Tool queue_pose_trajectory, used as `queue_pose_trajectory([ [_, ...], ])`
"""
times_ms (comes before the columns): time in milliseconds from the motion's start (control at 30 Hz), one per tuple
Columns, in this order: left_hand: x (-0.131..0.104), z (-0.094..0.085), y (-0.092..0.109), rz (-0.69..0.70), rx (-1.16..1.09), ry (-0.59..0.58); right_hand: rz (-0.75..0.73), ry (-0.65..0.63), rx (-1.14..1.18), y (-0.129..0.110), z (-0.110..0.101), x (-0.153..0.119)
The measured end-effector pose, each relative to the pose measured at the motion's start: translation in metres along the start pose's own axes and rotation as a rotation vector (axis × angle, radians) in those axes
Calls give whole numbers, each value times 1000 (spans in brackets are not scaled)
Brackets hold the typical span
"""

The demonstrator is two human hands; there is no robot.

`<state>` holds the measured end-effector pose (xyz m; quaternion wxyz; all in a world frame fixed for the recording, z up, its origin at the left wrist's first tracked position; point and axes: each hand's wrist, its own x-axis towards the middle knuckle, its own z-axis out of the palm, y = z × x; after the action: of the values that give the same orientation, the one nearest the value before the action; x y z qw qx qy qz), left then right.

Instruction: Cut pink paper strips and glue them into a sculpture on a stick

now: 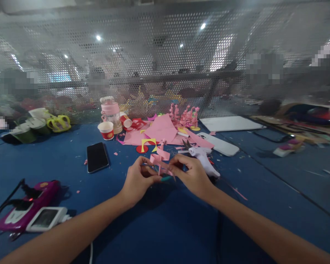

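Between my two hands, just above the blue table, stands a small pink paper craft [160, 157] made of curled strips. My left hand [137, 179] pinches it low on its left side, thumb and fingers closed. From the other side, my right hand [191, 175] grips the craft's lower right with bent fingers. A green piece [166, 178] shows beneath the craft, near the left thumb; what it is I cannot make out. Right beside my right hand lies a white glue gun [205, 161], and dark scissor blades [186, 145] show behind it.
Pink paper sheets [161, 128] and finished-looking pink curls [189, 115] lie at the back. Left are a black phone [97, 157], a paper cup [106, 131], a bottle [111, 110] and a magenta power strip [34, 201]. A white phone [221, 144] lies right, before a perforated screen [154, 55].
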<state>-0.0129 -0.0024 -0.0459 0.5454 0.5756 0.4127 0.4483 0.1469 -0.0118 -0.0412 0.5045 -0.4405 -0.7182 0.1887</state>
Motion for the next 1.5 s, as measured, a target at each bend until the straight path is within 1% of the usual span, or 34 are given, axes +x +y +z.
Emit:
queue_pose_trajectory([
  [200, 0, 0, 0, -1, 4, -4, -18, 25, -38, 1, -1, 1],
  [333, -1, 0, 1, -8, -8, -10, -12, 19, -57, 2, -1, 1],
  [733, 0, 2, 1, -16, -84, -8, -8, 20, -13, 4, -1, 1],
  [1267, 2, 2, 2, -28, -153, -3, -21, 16, -40, 4, -4, 2],
  [1500, 1, 3, 4, -32, -135, -6, -36, 24, -46, 3, -4, 2],
])
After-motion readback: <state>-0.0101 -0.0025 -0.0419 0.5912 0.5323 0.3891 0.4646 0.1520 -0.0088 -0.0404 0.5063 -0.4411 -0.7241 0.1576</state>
